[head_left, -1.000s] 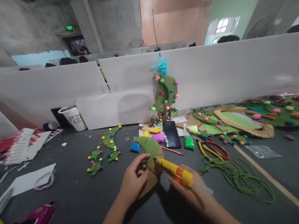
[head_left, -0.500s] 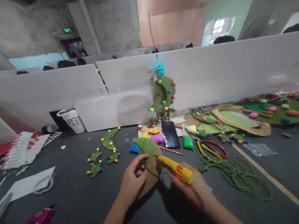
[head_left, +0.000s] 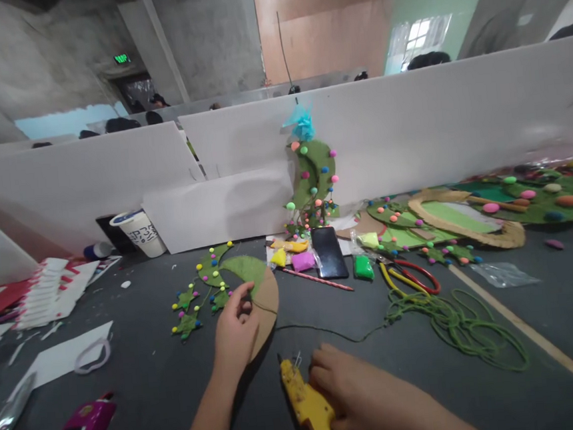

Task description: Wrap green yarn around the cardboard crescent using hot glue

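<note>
My left hand (head_left: 235, 334) grips a brown cardboard crescent (head_left: 267, 298) partly covered with green felt (head_left: 245, 270), its fingers closed at the inner edge. A thin green cord (head_left: 334, 332) runs from the crescent to a loose coil on the right. Low in the view, my right hand (head_left: 354, 386) is curled against the right side of a yellow hot glue gun (head_left: 302, 397). The gun's nozzle points away from me, with a small wire stand near the tip. Part of its handle is hidden by the hand and the frame edge.
A felt crescent with hanging stars (head_left: 211, 268) lies beyond my left hand. Ahead are a phone (head_left: 328, 253), clay packets (head_left: 303, 261), and a striped stick (head_left: 317, 280). Scissors (head_left: 415, 277) and the cord coil (head_left: 462, 333) lie right; a paper cup (head_left: 140, 234) stands left.
My right hand has brought the glue gun away from the crescent, down towards me. My left hand has moved the crescent left, and the cord between it and the coil now shows.
</note>
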`<state>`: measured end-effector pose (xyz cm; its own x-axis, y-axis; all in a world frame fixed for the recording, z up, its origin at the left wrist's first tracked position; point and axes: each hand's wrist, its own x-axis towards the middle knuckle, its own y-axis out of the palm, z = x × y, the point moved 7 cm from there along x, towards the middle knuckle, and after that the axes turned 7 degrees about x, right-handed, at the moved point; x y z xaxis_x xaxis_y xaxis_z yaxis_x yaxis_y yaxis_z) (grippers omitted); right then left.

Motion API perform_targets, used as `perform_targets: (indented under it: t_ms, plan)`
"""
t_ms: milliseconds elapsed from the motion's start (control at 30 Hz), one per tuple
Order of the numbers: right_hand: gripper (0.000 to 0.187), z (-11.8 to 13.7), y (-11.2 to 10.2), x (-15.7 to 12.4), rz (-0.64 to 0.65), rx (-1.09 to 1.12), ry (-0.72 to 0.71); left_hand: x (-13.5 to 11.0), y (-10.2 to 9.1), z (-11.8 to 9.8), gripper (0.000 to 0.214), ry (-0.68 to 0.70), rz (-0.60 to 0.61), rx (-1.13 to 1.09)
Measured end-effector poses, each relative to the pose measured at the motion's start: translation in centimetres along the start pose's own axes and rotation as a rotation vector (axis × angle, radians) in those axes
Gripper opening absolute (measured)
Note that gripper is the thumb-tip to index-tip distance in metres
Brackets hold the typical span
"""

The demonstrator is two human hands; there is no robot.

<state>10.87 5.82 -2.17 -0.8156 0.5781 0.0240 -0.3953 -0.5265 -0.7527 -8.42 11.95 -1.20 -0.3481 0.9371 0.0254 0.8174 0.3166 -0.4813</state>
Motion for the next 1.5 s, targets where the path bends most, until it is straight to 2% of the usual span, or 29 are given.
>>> perform_targets:
  t_ms: [100,267,367,533,600,733,833,1000,1133,1500]
  plan:
    - [0.024,-0.5,-0.8,0.3,-0.064,0.059,0.027,-0.9,1.1,-0.9,0.048,0.049,0.07,0.01]
    - [0.018,-1.7,-4.1,0.0,-0.472,0.207,0.108,-3.6,3.7,-2.5,0.046,0.112,0.252,0.032]
    - [0.016,-1.7,-4.7,-0.4,-0.618,0.175,0.092,-4.9,4.9,-3.4,0.043,0.155,0.346,0.079]
    - [0.013,-1.7,-4.5,-0.2,-0.614,0.221,0.072,-5.4,5.5,-4.0,0.044,0.2,0.401,0.127]
    - [0.014,-2.3,-4.4,-0.1,-0.589,0.375,0.124,-5.4,5.5,-3.9,0.043,0.201,0.401,0.155]
    - [0.008,-3.8,-3.3,0.2,-0.5,0.822,0.239,-5.3,5.5,-3.7,0.045,0.197,0.412,0.161]
    - [0.004,-4.6,-3.6,0.1,-0.534,0.956,0.286,-5.2,5.6,-3.5,0.047,0.161,0.431,0.12]
    - [0.003,-4.9,-5.5,-0.5,-0.607,0.705,0.302,-5.3,5.6,-3.4,0.045,0.073,0.463,0.003]
    - [0.005,-5.0,-6.3,-1.0,-0.651,0.529,0.312,-5.4,5.6,-3.7,0.044,0.052,0.493,-0.032]
    - [0.01,-5.2,-6.8,-1.3,-0.699,0.376,0.334,-5.5,5.7,-3.9,0.044,0.058,0.501,-0.002]
